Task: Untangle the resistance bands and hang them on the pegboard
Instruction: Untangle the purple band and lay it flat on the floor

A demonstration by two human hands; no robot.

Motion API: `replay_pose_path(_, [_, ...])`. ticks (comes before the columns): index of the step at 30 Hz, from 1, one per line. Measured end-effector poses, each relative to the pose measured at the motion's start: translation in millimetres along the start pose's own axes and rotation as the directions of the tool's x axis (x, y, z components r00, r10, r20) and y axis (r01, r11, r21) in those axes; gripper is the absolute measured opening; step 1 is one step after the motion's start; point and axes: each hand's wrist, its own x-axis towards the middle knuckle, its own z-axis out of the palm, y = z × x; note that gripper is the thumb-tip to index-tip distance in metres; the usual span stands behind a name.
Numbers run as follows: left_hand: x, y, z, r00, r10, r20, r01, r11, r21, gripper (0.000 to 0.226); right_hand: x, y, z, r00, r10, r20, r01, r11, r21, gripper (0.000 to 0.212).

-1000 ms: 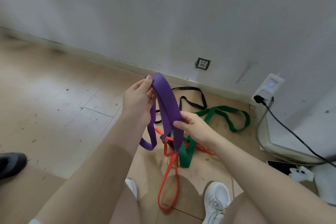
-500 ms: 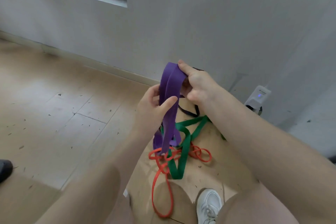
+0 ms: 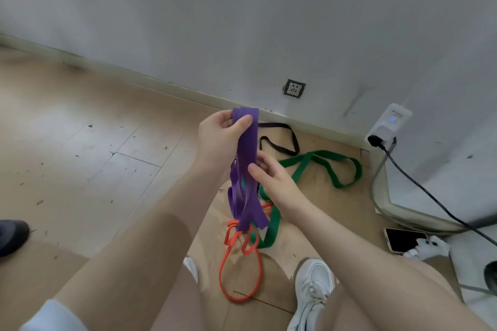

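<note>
Pinching the top fold of the purple band (image 3: 248,142) between thumb and fingers, the left hand (image 3: 219,140) holds it up above the floor (image 3: 80,158). Lower down, the right hand (image 3: 271,180) grasps the same band at mid-length, its fingertips partly hidden behind the strip. The band's lower loops hang into the tangle, where the orange band (image 3: 239,274) and green band (image 3: 320,166) cross beneath it; how they interlock is hard to make out. A black band (image 3: 279,140) lies near the wall (image 3: 269,21), partly behind the purple one. A phone (image 3: 403,239) lies at right. No pegboard is in view.
</note>
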Motion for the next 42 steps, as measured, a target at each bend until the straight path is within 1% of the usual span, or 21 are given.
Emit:
replay_pose_path(3, [0,-1,1,0.999,-0.048,-0.011,0.048,0.999,-0.023,0.010,3,4,11,0.986,-0.058,-0.156,0.040,0.992,-0.116,0.034])
replay_pose_path(5, [1,1,2,0.998,-0.061,-0.026,0.060,0.996,-0.061,0.010,7,1,12,0.974,-0.050,-0.219,0.034,0.996,-0.080,0.031])
replay_pose_path(8, [4,6,0,0.996,-0.072,-0.050,0.064,0.987,-0.148,0.005,10,-5,2,0.988,-0.021,-0.155,0.023,1.000,0.009,0.019])
replay_pose_path(11, [10,6,-3,0.995,-0.103,-0.002,0.101,0.974,-0.201,0.010,11,-13,-3,0.989,-0.022,-0.146,0.039,0.992,0.118,0.013])
replay_pose_path(14, [11,-3,-1,0.986,-0.146,0.085,0.151,0.986,-0.067,0.017,19,-32,-4,0.973,0.020,-0.231,0.042,0.965,0.261,0.009])
replay_pose_path(17, [2,-15,1,0.981,-0.169,0.095,0.156,0.978,0.136,0.020,33,-56,-9,0.945,0.170,-0.279,-0.006,0.863,0.506,0.004])
replay_pose_path(20, [-7,-18,-1,0.997,-0.014,0.070,-0.006,0.961,0.277,0.017,41,-71,-9,0.952,0.225,-0.208,-0.063,0.807,0.587,0.008])
replay_pose_path(23, [-8,-17,0,0.991,0.128,0.049,-0.136,0.952,0.274,0.026,44,-83,-9,0.972,0.180,-0.153,-0.048,0.787,0.615,0.011])
replay_pose_path(25, [-7,-17,3,0.982,0.191,0.008,-0.186,0.942,0.279,0.022,46,-90,-11,0.985,0.119,-0.129,-0.019,0.804,0.594,0.011])
replay_pose_path(27, [-5,-19,7,0.980,0.196,-0.041,-0.176,0.940,0.292,0.015,48,-93,-11,0.990,0.056,-0.128,0.009,0.889,0.458,0.010])
replay_pose_path(28, [-3,-20,9,0.981,0.186,-0.052,-0.161,0.938,0.307,0.013,51,-91,-11,0.985,0.012,-0.171,0.037,0.959,0.283,0.013])
replay_pose_path(29, [-1,-23,10,0.984,0.170,-0.061,-0.141,0.934,0.329,0.014,54,-85,-11,0.972,-0.065,-0.226,0.068,0.998,0.005,0.019])
replay_pose_path(30, [2,-26,12,0.986,0.149,-0.080,-0.112,0.929,0.353,0.016,57,-74,-12,0.949,-0.169,-0.265,0.085,0.950,-0.299,0.025])
replay_pose_path(31, [5,-29,13,0.987,0.119,-0.108,-0.071,0.927,0.369,0.019,56,-60,-14,0.918,-0.254,-0.304,0.068,0.856,-0.512,0.029])
replay_pose_path(32, [10,-34,13,0.987,0.081,-0.140,-0.022,0.925,0.379,0.023,51,-43,-15,0.893,-0.282,-0.352,0.037,0.824,-0.565,0.029])
replay_pose_path(34, [19,-42,12,0.980,0.011,-0.200,0.068,0.920,0.385,0.028,33,-4,-18,0.894,-0.170,-0.414,-0.037,0.894,-0.446,0.027])
replay_pose_path(35, [22,-44,12,0.975,0.001,-0.222,0.088,0.916,0.392,0.029,24,18,-18,0.912,-0.075,-0.402,-0.087,0.924,-0.371,0.027])
replay_pose_path(37, [25,-48,13,0.974,0.014,-0.225,0.084,0.904,0.420,0.029,11,50,-13,0.955,0.043,-0.295,-0.152,0.921,-0.359,0.044])
replay_pose_path(39, [24,-46,17,0.978,0.034,-0.205,0.062,0.895,0.442,0.025,13,60,-4,0.968,0.027,-0.251,-0.119,0.925,-0.361,0.059])
replay_pose_path(40, [23,-45,18,0.980,0.034,-0.198,0.059,0.894,0.444,0.023,18,58,1,0.964,-0.018,-0.264,-0.075,0.938,-0.338,0.056])
replay_pose_path(42, [24,-45,17,0.977,0.026,-0.211,0.071,0.897,0.436,0.025,27,49,6,0.953,-0.095,-0.287,0.022,0.969,-0.246,0.035])
